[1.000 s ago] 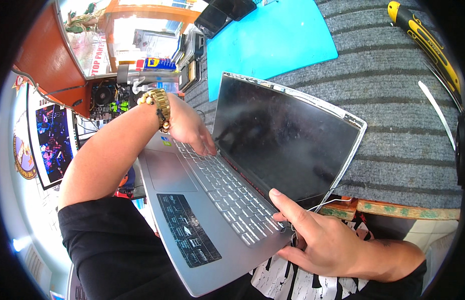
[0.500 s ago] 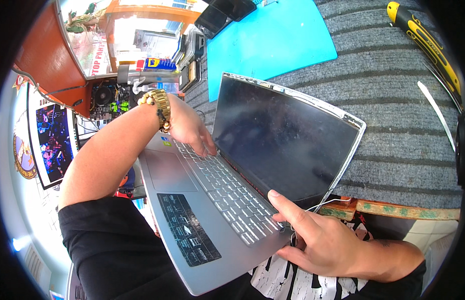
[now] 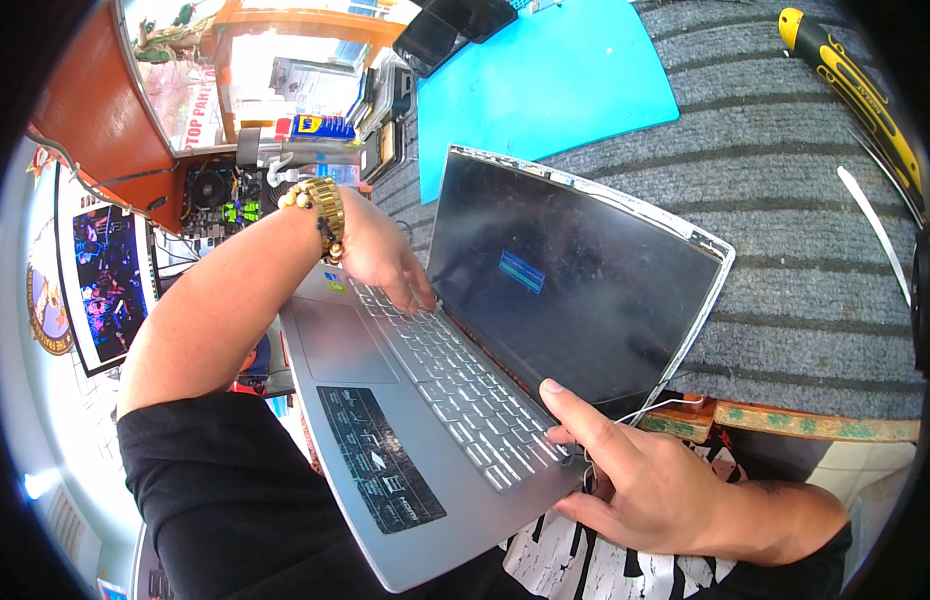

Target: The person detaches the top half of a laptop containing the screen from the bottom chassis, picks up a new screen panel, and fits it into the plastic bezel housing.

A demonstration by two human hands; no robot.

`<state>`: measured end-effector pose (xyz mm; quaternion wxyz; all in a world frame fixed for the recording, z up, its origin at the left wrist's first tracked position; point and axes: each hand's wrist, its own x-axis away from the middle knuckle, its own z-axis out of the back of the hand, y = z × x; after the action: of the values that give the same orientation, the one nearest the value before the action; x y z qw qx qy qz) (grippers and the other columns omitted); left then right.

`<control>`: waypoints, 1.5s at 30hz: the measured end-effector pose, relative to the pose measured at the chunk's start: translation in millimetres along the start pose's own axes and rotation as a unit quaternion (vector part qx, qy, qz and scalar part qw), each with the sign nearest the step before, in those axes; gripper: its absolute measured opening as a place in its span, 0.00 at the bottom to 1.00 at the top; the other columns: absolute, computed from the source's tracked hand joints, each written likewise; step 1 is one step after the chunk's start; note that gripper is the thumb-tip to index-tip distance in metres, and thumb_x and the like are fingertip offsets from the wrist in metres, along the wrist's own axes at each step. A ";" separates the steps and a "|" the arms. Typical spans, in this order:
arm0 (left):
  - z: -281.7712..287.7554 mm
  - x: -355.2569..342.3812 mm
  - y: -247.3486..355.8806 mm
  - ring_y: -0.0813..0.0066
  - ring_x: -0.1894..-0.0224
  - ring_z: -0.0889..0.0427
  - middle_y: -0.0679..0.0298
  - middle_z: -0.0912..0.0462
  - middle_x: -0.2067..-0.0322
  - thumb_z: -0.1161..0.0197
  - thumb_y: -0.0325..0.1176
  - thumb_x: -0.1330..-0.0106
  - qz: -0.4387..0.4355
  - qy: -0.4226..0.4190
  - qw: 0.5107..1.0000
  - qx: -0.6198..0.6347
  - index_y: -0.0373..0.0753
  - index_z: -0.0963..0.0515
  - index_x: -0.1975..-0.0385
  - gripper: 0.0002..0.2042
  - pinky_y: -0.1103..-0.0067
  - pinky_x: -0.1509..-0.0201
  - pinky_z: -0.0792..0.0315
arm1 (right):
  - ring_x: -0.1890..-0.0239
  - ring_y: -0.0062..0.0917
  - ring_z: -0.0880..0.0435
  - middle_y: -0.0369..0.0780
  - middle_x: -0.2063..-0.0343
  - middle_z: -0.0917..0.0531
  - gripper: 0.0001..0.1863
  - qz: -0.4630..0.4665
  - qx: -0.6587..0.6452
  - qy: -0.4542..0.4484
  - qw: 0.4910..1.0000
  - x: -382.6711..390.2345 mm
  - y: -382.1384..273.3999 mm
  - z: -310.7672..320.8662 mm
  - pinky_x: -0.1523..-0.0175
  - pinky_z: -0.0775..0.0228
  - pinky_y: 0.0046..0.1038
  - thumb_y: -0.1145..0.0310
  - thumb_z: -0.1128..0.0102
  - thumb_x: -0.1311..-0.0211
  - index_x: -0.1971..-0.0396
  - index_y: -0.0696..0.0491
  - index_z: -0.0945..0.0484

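A silver laptop lies angled across my lap and the bench edge, its screen open with the bezel off around the edge and a small blue box showing on it. My left hand, wearing a gold watch and beads, reaches over the top left of the keyboard, fingers bent and slightly apart on the keys near the hinge. My right hand grips the laptop's right end, thumb raised beside the hinge. A thin white cable runs out next to that thumb; where it connects is hidden.
A ribbed grey mat covers the bench, with a cyan mat, black devices, a yellow-black tool and a white strip. At left are a lit monitor, computer parts and an orange panel.
A small blue box has appeared on the laptop's screen, which was blank before. My hands have stayed in nearly the same places.
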<state>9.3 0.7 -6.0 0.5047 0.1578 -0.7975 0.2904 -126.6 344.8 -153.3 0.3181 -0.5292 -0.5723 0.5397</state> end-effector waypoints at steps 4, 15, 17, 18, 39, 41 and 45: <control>0.8 1.9 1.2 0.61 0.22 0.29 0.62 0.25 0.24 0.39 0.56 0.24 -0.006 -0.003 1.000 0.004 0.55 0.26 0.23 0.31 0.69 0.19 0.39 | 0.73 0.22 0.16 0.47 0.45 0.12 0.59 -0.002 0.003 -0.004 1.000 -0.2 -1.3 0.5 0.68 0.21 0.24 0.74 0.17 0.42 0.16 0.57 0.49; -0.3 -0.8 -1.8 0.59 0.22 0.30 0.60 0.27 0.23 0.39 0.57 0.24 0.002 0.000 1.000 -0.001 0.53 0.27 0.23 0.32 0.69 0.19 0.39 | 0.73 0.23 0.15 0.47 0.44 0.13 0.59 -0.006 -0.002 -0.004 1.000 -1.1 -2.4 0.9 0.68 0.20 0.24 0.73 0.16 0.42 0.16 0.56 0.49; 1.1 0.4 0.0 0.59 0.22 0.30 0.59 0.27 0.23 0.40 0.57 0.24 0.002 0.000 1.000 -0.004 0.53 0.27 0.23 0.32 0.69 0.19 0.39 | 0.73 0.23 0.15 0.47 0.44 0.13 0.59 -0.008 0.000 -0.004 1.000 -1.8 -3.9 2.4 0.68 0.20 0.24 0.73 0.16 0.42 0.16 0.55 0.49; 2.1 0.8 0.6 0.59 0.22 0.30 0.59 0.27 0.24 0.40 0.57 0.24 0.005 -0.001 1.000 -0.002 0.53 0.27 0.23 0.32 0.68 0.19 0.39 | 0.65 0.35 0.12 0.50 0.47 0.13 0.56 -0.012 0.004 -0.013 1.000 -2.8 -5.7 4.5 0.61 0.17 0.33 0.71 0.20 0.39 0.17 0.55 0.49; -3.1 0.4 -10.8 0.67 0.36 0.18 0.65 0.14 0.39 0.41 0.50 0.24 0.058 0.073 0.995 -0.035 0.45 0.20 0.33 0.25 0.71 0.29 0.29 | 0.58 0.35 0.10 0.50 0.44 0.13 0.50 0.008 0.024 -0.007 1.000 -3.9 -1.9 3.2 0.56 0.15 0.31 0.71 0.19 0.41 0.21 0.56 0.39; -2.7 -1.3 -12.1 0.67 0.36 0.17 0.66 0.13 0.39 0.42 0.48 0.24 0.041 0.071 0.996 -0.027 0.46 0.20 0.33 0.24 0.71 0.30 0.29 | 0.56 0.37 0.09 0.51 0.44 0.13 0.50 0.009 0.017 -0.007 1.000 -4.7 -1.5 3.6 0.54 0.15 0.32 0.71 0.19 0.40 0.21 0.57 0.39; -2.0 3.4 -6.8 0.65 0.41 0.15 0.64 0.12 0.43 0.42 0.48 0.25 0.060 0.087 0.994 -0.034 0.49 0.19 0.34 0.23 0.70 0.35 0.25 | 0.50 0.43 0.10 0.53 0.45 0.14 0.48 0.042 0.030 0.012 0.999 -4.8 1.3 1.8 0.48 0.15 0.36 0.70 0.20 0.39 0.22 0.60 0.39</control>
<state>12.9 -3.3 -0.2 0.5590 0.0667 -0.7678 0.3058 -126.9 339.6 -154.0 0.3175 -0.5493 -0.5289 0.5636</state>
